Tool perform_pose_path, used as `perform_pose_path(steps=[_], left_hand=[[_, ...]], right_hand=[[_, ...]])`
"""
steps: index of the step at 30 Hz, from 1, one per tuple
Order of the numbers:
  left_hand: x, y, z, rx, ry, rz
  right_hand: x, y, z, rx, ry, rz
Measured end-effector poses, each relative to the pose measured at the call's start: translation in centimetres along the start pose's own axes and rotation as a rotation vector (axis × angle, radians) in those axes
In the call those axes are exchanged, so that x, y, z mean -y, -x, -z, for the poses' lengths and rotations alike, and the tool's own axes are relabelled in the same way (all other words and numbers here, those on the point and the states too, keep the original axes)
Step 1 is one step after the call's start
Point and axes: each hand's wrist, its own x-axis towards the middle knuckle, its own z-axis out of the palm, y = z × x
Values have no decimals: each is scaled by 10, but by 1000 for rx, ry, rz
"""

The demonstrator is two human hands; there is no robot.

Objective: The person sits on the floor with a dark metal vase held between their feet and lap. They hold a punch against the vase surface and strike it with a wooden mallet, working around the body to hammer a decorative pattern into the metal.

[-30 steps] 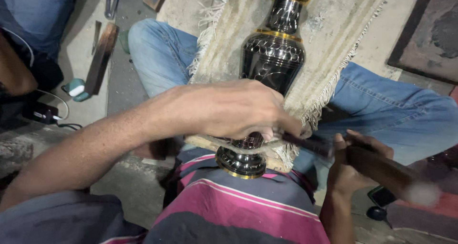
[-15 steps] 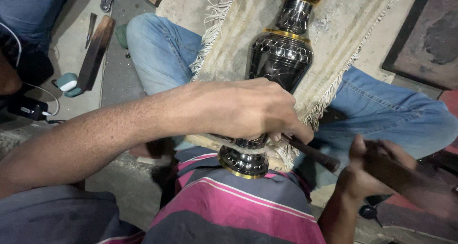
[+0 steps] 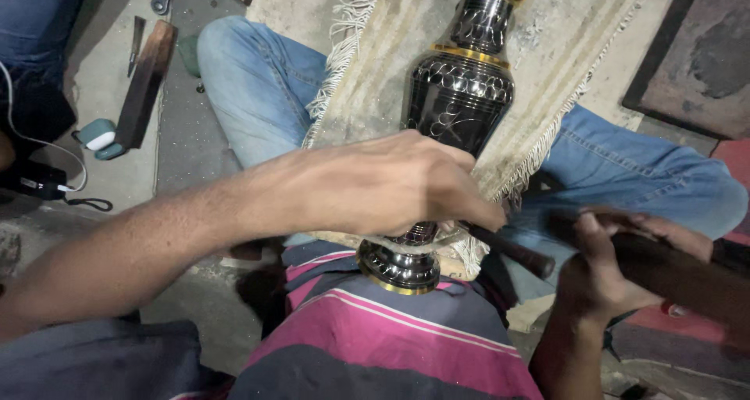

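At frame centre, the left hand [image 3: 391, 185] pinches a thin tool [image 3: 508, 250] against the black vase [image 3: 461, 95]; the right hand [image 3: 617, 267] grips a dark wooden stick [image 3: 687, 275] at lower right.

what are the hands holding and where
Left hand pinches a thin dark tool near its tip, against the vase. Right hand grips a dark wooden block at its near end.

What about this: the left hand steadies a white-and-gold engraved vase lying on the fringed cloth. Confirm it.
Not quite. In the head view the left hand steadies a black-and-gold engraved vase, not a white one. It does lie on the fringed cloth.
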Motion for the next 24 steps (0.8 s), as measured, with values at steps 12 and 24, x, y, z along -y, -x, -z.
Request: perform_pose_path(steps=[12,24], left_hand=[[5,13,-9,-111,2,20],[6,31,-42,-491,-86,-59]], right_hand=[[0,-27,37,195,208,-58],[70,-87,-36,241,314,-121]])
